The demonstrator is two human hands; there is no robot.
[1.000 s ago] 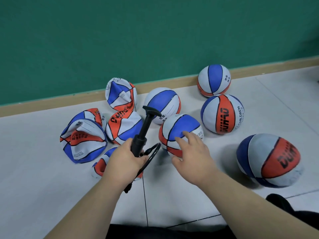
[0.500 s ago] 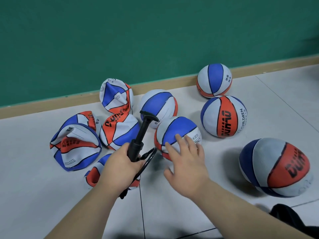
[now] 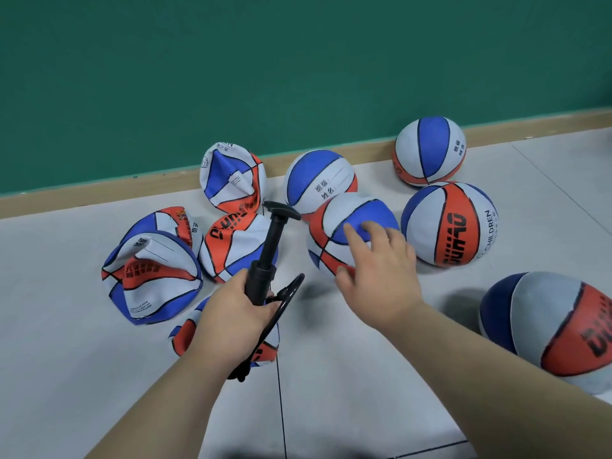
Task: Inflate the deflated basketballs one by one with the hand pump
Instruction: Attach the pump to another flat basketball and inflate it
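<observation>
Basketball (image 3: 357,213) under right hand (image 3: 381,276) sits among others (image 3: 450,223); tiled floor (image 3: 347,392) spreads nearer.

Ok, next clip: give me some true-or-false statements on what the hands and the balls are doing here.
1. The left hand grips the pump by its barrel. True.
2. The right hand pulls the pump's handle. False: it rests on a round ball.
3. Crumpled balls lie left of the pump. True.
4. The wall behind is red. False: it is green.
</observation>
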